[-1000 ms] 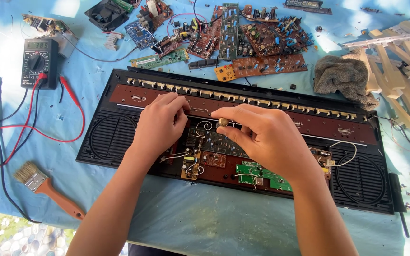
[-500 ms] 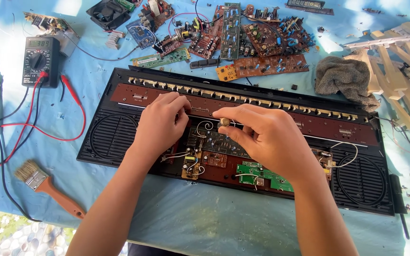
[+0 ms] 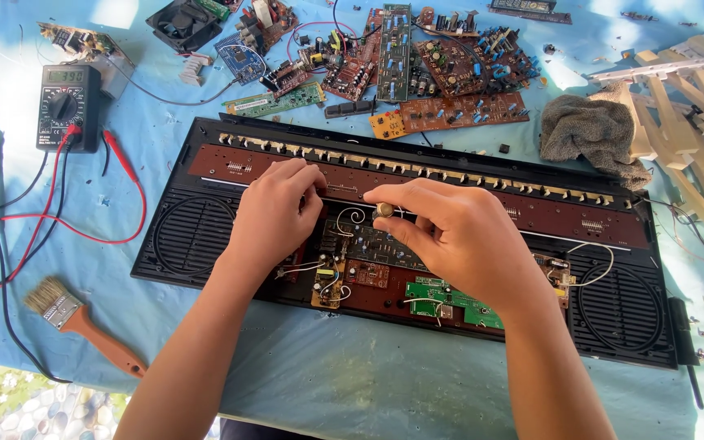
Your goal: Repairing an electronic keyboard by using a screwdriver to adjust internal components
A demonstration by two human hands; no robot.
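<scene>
While both hands work inside the opened keyboard case, fingers curl knuckles-up.
Right hand pinches a small round part above the case's middle circuit board; left hand presses closed fingers just beside it.

A long black opened keyboard case lies flat across the worktop's middle, circuit boards exposed inside; a small round brass-coloured part sits above its centre.
</scene>
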